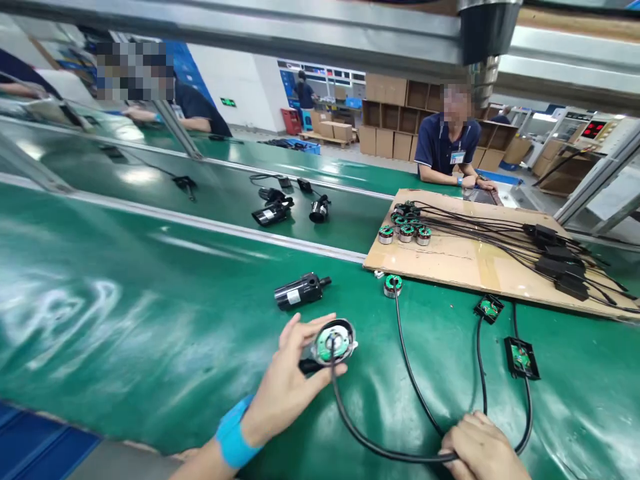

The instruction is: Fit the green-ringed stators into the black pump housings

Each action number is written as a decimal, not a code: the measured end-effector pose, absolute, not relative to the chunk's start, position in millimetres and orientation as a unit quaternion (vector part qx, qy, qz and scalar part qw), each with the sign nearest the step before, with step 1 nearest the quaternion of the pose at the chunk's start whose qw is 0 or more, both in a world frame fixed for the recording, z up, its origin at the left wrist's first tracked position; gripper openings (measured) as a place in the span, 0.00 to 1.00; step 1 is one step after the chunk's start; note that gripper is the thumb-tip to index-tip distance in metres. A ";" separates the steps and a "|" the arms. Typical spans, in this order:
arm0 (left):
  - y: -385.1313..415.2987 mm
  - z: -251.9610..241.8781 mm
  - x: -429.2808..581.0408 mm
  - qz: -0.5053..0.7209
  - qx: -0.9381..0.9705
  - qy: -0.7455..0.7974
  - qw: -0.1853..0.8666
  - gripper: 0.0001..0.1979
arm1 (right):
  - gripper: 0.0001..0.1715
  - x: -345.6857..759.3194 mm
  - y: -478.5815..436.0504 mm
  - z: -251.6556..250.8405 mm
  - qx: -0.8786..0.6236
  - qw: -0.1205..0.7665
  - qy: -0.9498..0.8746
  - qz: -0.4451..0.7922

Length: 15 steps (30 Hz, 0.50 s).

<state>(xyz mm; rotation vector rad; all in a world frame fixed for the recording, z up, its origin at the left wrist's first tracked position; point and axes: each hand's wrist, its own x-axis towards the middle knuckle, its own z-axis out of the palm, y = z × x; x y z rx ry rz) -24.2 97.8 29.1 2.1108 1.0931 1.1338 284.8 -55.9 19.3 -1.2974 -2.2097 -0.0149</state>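
Note:
My left hand (pixel 285 380), with a blue wristband, is wrapped round a black pump housing (pixel 334 342) whose open end shows a green circuit board. A black cable (pixel 370 445) runs from that housing down and right into my right hand (pixel 483 448), which is closed on it near the bottom edge. Just beyond my left hand a finished black pump (pixel 301 291) lies on the green belt (pixel 150 320). A loose green stator coil (pixel 393 285) with its own cable sits to the right.
A cardboard sheet (pixel 465 257) carries several green coils (pixel 406 231) and black boxes with cables (pixel 557 261). Two open control boxes (pixel 520 358) lie on the belt at right. More pumps (pixel 273 212) rest on the far belt. A seated person (pixel 447 143) faces me; others work at left.

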 end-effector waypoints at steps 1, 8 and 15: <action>98.6 25.9 -24.1 0.440 0.771 0.390 0.245 0.25 | 0.25 286.4 -56.7 20.0 -0.487 0.298 -0.821 -0.009; 105.1 14.7 -18.9 0.351 0.795 0.406 0.282 0.23 | 0.18 313.9 -68.3 28.3 -0.533 0.249 -0.808 0.021; 133.5 76.8 19.6 0.354 0.901 0.218 0.126 0.24 | 0.16 350.3 -97.6 4.9 -0.578 0.219 -0.786 -0.008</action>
